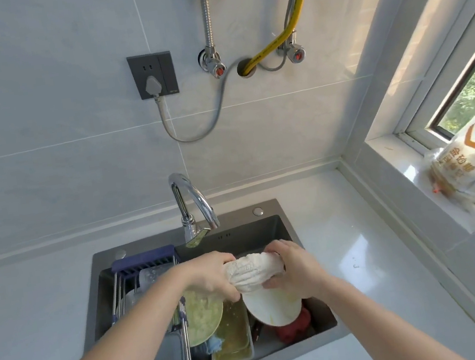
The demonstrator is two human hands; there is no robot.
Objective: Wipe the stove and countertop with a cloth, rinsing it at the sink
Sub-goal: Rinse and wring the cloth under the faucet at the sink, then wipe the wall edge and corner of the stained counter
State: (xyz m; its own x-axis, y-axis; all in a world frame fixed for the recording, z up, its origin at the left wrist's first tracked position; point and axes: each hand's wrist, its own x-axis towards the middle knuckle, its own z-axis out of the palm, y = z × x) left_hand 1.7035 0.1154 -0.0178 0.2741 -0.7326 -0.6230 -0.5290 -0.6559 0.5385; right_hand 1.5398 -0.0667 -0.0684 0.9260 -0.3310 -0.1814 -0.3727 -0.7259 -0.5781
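We wring bunched white terry cloth (253, 271), left grip (213, 277) and right grip (292, 266) clenched round its ends, dirty white plate (274, 307) below.

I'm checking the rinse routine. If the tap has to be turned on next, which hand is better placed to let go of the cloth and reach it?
Probably the left hand. Both hands grip the cloth over the sink, but the faucet stands up and left of it, on the left hand's side; the right hand would cross over.

The cloth (253, 270) is white, nubbly terry. The tap (194, 204) is polished, mirror-bright chrome, the sink (267, 227) matt grey metal. The table (343, 226) is white and glossy, and the wall tiles (57, 144) are smooth with a soft sheen.
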